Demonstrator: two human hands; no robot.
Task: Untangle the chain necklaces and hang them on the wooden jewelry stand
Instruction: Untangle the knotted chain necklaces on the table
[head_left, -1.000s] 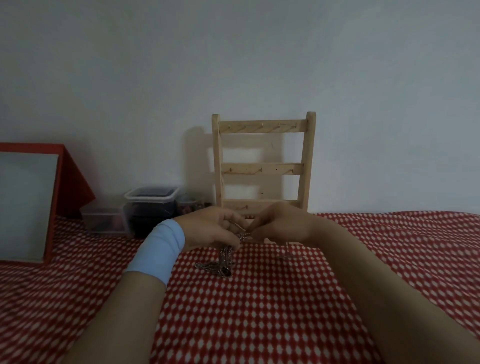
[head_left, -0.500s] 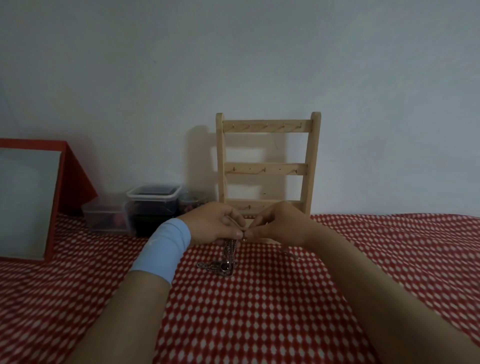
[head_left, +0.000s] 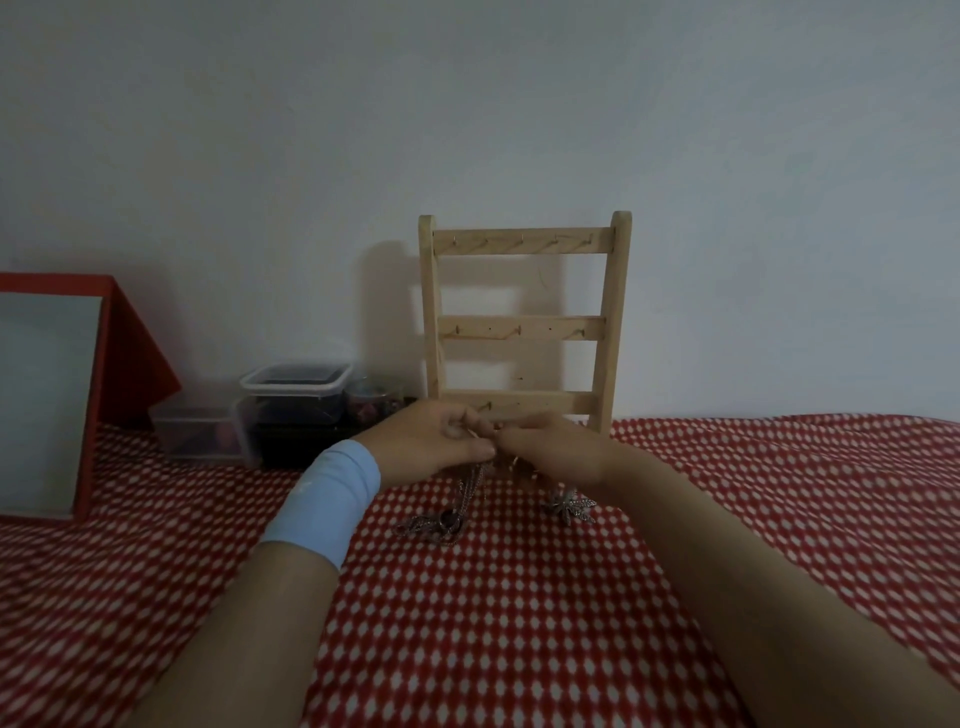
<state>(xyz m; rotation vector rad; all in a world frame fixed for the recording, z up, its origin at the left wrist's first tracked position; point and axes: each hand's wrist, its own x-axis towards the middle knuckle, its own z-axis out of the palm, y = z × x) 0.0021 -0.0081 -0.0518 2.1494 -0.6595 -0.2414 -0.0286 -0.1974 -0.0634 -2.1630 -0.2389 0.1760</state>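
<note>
Head view
Left hand: left hand (head_left: 431, 441), light-blue band at the wrist, fingertips pinched on the tangled silver chain necklaces (head_left: 470, 488) — raised just above the cloth.
Right hand: right hand (head_left: 553, 449) meets the left fingertip to fingertip, pinched on the same chains.
Necklaces: strands hang from the pinch; a dark round pendant (head_left: 447, 521) lies on the cloth below the left hand, a silver leaf-shaped pendant (head_left: 571, 506) under the right wrist.
Stand: pale wooden ladder-shaped jewelry stand (head_left: 524, 322) upright against the white wall (head_left: 467, 104), just behind the hands; its three hook bars are bare.
Edges: red-framed mirror (head_left: 47, 405) at the far left; clear plastic lidded boxes (head_left: 291, 400) left of the stand.
Open room: red-and-white checked cloth (head_left: 779, 493) — bare to the right and in the foreground between the forearms.
</note>
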